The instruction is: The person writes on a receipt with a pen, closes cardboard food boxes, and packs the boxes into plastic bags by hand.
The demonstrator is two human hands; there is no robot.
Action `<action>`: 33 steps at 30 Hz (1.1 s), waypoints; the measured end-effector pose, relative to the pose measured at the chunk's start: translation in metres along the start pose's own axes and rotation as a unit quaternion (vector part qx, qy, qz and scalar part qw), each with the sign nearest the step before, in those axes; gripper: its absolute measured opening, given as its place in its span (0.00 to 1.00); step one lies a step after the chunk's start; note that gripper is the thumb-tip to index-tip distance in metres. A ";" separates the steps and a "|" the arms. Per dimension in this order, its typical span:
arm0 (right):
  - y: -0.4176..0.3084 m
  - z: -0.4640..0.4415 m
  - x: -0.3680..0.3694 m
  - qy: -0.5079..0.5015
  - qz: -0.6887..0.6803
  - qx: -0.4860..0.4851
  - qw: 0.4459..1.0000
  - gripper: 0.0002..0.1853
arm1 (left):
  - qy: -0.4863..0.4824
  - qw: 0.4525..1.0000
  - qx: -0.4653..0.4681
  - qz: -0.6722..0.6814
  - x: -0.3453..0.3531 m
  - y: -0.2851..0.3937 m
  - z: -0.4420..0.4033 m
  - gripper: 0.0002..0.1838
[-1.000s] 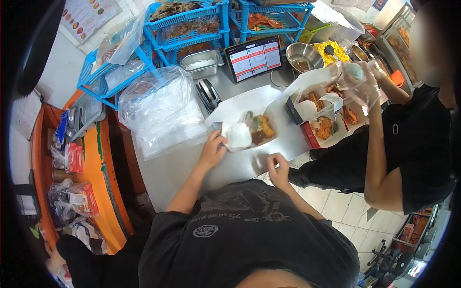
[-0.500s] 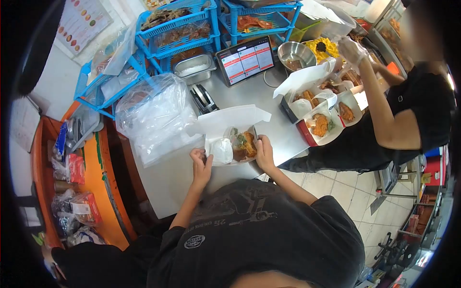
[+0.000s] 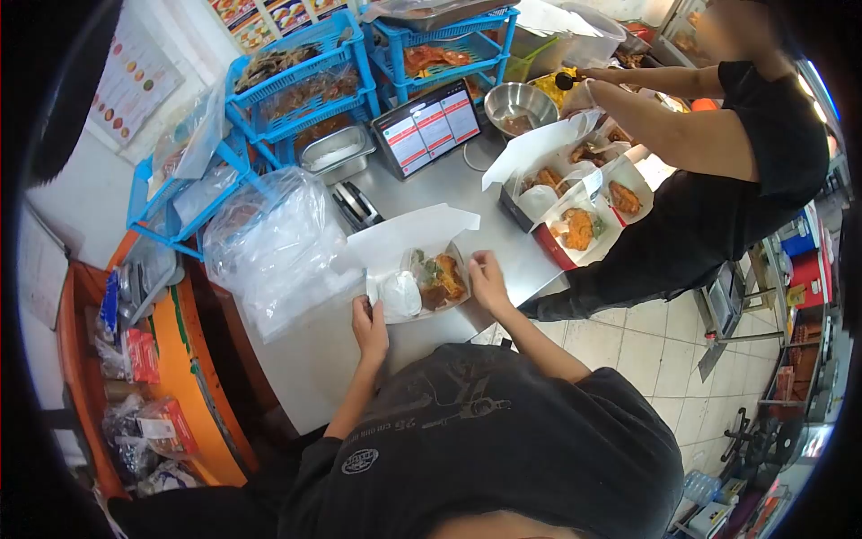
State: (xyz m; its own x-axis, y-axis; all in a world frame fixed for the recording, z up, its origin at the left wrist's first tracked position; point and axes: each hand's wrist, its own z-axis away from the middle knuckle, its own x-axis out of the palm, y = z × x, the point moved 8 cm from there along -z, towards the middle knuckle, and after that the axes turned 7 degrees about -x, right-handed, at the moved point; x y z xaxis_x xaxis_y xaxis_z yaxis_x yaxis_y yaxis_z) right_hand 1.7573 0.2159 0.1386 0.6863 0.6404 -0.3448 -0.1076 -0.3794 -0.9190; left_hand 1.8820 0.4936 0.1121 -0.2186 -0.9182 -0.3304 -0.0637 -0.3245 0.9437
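Note:
A white takeaway box (image 3: 419,312) with its lid raised stands on the steel table in front of me. Inside are a round paper-wrapped bundle (image 3: 400,294) on the left and fried chicken (image 3: 442,279) with green leaves on the right. My left hand (image 3: 371,329) grips the box's left front corner, thumb on the near side. Just off the right side of the box is my right hand (image 3: 488,282), its fingers loosely bent with nothing seen in them.
Several open boxes of chicken (image 3: 575,235) stand to the right, beside a co-worker (image 3: 691,144) reaching toward the yellow food (image 3: 549,85). A tablet (image 3: 429,128), a steel bowl (image 3: 521,110) and blue racks (image 3: 301,76) line the back. Plastic bags (image 3: 274,247) lie at left.
My right hand has come away from the box's right side; my left hand stays on it. The co-worker's hands have moved lower, to the yellow food. The view has shifted a little.

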 end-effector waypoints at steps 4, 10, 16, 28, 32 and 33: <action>-0.071 -0.044 -0.086 0.133 0.011 -0.098 0.986 0.08 | 0.020 1.000 0.007 -0.019 0.011 0.002 0.001 0.17; -0.045 -0.195 -0.195 0.291 0.139 -0.146 0.935 0.15 | 0.016 0.999 0.001 -0.038 0.025 0.032 -0.012 0.19; 0.024 -0.279 -0.222 0.151 -0.050 0.292 0.943 0.26 | 0.069 0.997 -0.044 -0.008 -0.002 0.027 -0.008 0.19; 0.081 -0.304 -0.243 0.217 -0.206 0.205 0.932 0.20 | 0.113 0.990 -0.071 0.036 -0.027 0.018 0.010 0.16; -0.070 -0.215 -0.164 0.155 -0.196 0.104 0.963 0.26 | 0.085 0.993 0.076 0.013 -0.023 0.090 0.003 0.11; -0.093 -0.196 -0.135 0.103 -0.167 0.071 0.978 0.23 | -0.015 0.995 0.097 0.021 -0.008 0.113 0.000 0.11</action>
State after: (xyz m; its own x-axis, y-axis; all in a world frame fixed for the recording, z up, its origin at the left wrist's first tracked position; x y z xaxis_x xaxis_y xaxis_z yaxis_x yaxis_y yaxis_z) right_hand 1.8156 0.0341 0.3081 0.8284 0.5600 0.0124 0.0594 -0.0657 -0.9961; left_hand 1.8765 0.4639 0.2214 -0.2531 -0.9218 -0.2937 -0.2412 -0.2338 0.9419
